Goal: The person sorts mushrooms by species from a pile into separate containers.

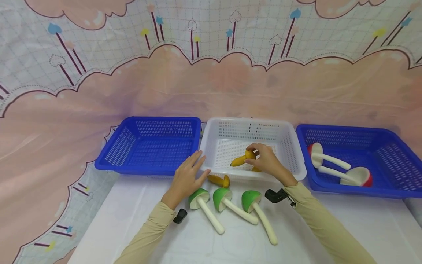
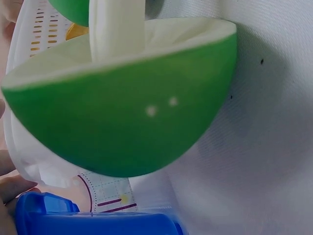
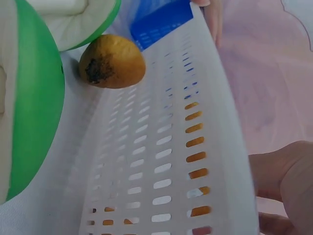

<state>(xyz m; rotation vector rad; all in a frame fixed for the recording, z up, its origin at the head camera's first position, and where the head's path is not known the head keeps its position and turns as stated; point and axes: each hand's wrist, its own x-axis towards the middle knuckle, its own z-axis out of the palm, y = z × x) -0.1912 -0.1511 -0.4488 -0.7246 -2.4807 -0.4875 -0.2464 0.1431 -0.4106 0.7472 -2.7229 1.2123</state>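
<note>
My right hand [image 1: 267,160] pinches a yellow toy mushroom [image 1: 238,161] over the white basket [image 1: 209,136]. Part of another yellow piece [image 1: 256,169] shows in that basket, beneath the hand. With fingers extended, my left hand [image 1: 186,178] lies at the basket's front left corner. Just outside the front wall, a yellow mushroom [image 1: 215,179] lies on the table, its rounded end [image 3: 117,58] showing in the right wrist view. Closer to me are three green-capped mushrooms with white stems: a left one [image 1: 211,218], a middle one [image 1: 242,213] and a right one [image 1: 266,225].
A blue basket [image 1: 145,169] stands left of the white one. Another blue basket [image 1: 359,190] stands on the right, holding two red-capped mushrooms, one by its left wall [image 1: 317,156] and one near the front [image 1: 356,176]. Behind them hangs a patterned cloth [image 1: 211,91].
</note>
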